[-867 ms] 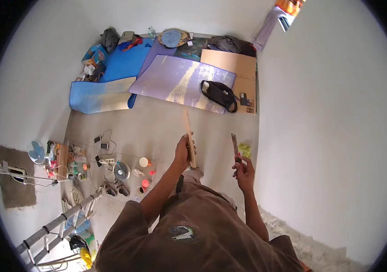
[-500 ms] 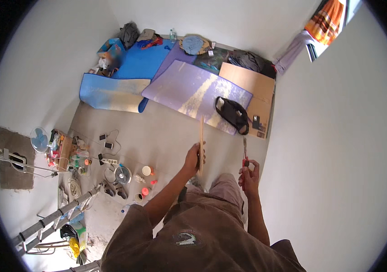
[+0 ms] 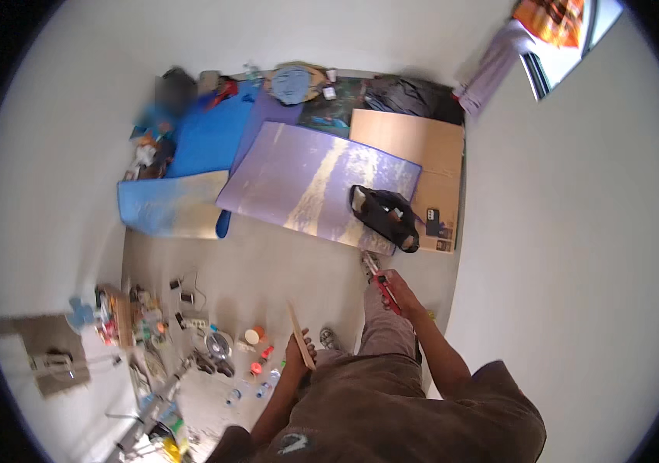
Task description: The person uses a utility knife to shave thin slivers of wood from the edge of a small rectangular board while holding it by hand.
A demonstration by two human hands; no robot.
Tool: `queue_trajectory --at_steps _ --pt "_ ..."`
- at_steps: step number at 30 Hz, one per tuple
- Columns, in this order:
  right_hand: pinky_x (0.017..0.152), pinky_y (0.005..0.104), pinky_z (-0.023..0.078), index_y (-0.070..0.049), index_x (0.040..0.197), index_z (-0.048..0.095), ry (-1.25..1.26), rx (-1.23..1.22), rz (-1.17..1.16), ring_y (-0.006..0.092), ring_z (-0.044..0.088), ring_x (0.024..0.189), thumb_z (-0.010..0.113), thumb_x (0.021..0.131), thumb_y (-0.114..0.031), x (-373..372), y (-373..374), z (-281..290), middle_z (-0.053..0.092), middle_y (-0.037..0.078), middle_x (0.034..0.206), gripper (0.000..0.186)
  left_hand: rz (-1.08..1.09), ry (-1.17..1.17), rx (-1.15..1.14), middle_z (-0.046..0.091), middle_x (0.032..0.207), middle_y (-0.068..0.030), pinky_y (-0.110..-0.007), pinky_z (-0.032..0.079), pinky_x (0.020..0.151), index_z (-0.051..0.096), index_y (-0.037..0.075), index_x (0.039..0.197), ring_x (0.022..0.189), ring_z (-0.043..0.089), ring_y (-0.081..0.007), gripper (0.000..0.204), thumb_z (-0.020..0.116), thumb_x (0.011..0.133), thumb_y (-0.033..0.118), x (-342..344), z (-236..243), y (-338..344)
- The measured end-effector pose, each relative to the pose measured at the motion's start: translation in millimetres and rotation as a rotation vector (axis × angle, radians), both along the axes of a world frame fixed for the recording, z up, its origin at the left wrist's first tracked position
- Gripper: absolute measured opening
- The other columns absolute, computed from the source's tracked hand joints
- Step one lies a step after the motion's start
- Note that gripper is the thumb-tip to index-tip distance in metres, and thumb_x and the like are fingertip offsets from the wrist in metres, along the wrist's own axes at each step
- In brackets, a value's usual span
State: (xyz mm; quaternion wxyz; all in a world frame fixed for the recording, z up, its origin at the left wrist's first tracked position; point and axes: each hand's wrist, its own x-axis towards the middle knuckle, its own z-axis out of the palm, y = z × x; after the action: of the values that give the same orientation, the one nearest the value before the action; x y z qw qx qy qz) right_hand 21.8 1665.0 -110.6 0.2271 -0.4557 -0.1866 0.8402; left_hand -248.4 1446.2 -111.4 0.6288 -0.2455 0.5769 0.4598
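My left hand (image 3: pixel 295 356), low and left of my legs, is closed round a thin flat wooden board (image 3: pixel 298 332), seen nearly edge-on and tilted. In my right hand (image 3: pixel 402 291), above my leg, is a red-handled tool (image 3: pixel 388 298). Its narrow greyish end points away from me, over my stepping shoe (image 3: pixel 368 266); its exact kind I cannot make out. A black bag (image 3: pixel 385 218) lies just beyond that hand, on the lower right of a worn purple mat (image 3: pixel 267 177).
Cardboard (image 3: pixel 437 174) bearing a phone (image 3: pixel 433 222) lies along the right wall. A blue mat (image 3: pixel 206 139) lies at the back left. Cups, bottles, a small fan (image 3: pixel 219 345) and a power strip (image 3: pixel 195 324) crowd the left floor, near a ladder (image 3: pixel 148 420).
My view has shifted and one foot has stepped ahead toward the mats. My left hand has dropped lower with the board, now tilted; the right has swung inward with the red-handled tool.
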Motion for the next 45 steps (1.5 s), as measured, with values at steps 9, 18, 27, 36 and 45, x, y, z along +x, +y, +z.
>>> queue_trajectory --at_steps 9,18,27,36,45 --pt "0.045 0.0259 0.045 -0.012 0.121 0.051 -0.209 0.314 0.059 0.0081 0.051 0.052 0.055 0.100 -0.022 -2.4 136.7 -74.8 0.059 0.004 0.077 0.024 0.046 0.010 -0.079 0.047 0.068 0.0012 -0.027 0.038 0.044 0.051 0.012 0.127 0.050 0.042 -0.0127 0.044 0.043 0.099 0.044 21.3 15.8 96.1" --pt "0.044 0.0277 0.044 -0.010 0.097 0.057 -0.180 -0.179 0.028 0.0115 0.052 0.052 0.048 0.100 -0.041 -20.2 189.3 -132.6 0.059 0.004 0.076 0.032 0.126 0.003 -0.269 0.045 0.068 0.0011 -0.027 0.037 0.044 0.053 0.012 0.124 0.051 0.042 -0.0123 0.043 0.045 0.097 0.044 40.5 -16.8 55.9" --pt "0.038 0.0297 0.042 -0.007 0.064 0.053 -0.616 -0.023 0.103 0.0145 0.057 0.048 0.050 0.096 -0.053 8.7 215.9 -318.7 0.060 0.007 0.065 0.056 0.217 -0.244 -0.413 0.045 0.066 -0.0007 -0.031 0.038 0.042 0.054 0.013 0.121 0.049 0.043 -0.0160 0.046 0.040 0.099 0.051 82.3 -58.0 20.1" --pt "0.088 0.0479 0.049 -0.001 0.105 0.063 -1.243 0.644 0.993 0.0398 0.058 0.107 0.049 0.088 -0.064 0.2 319.4 -518.7 0.053 0.026 0.125 0.066 0.121 -0.239 -0.619 0.048 0.063 -0.0005 -0.029 0.036 0.040 0.055 0.010 0.125 0.046 0.043 -0.0146 0.048 0.041 0.100 0.048 116.3 -118.6 25.8" --pt "0.100 0.0446 0.044 -0.007 0.132 0.056 -1.144 0.581 1.399 0.0381 0.051 0.124 0.062 0.079 -0.060 -1.2 353.4 -624.6 0.054 0.024 0.134 0.076 0.424 -0.370 -0.571 0.049 0.065 -0.0020 -0.030 0.036 0.042 0.046 0.005 0.134 0.048 0.044 -0.0149 0.053 0.040 0.100 0.046 158.9 -153.6 -2.9"
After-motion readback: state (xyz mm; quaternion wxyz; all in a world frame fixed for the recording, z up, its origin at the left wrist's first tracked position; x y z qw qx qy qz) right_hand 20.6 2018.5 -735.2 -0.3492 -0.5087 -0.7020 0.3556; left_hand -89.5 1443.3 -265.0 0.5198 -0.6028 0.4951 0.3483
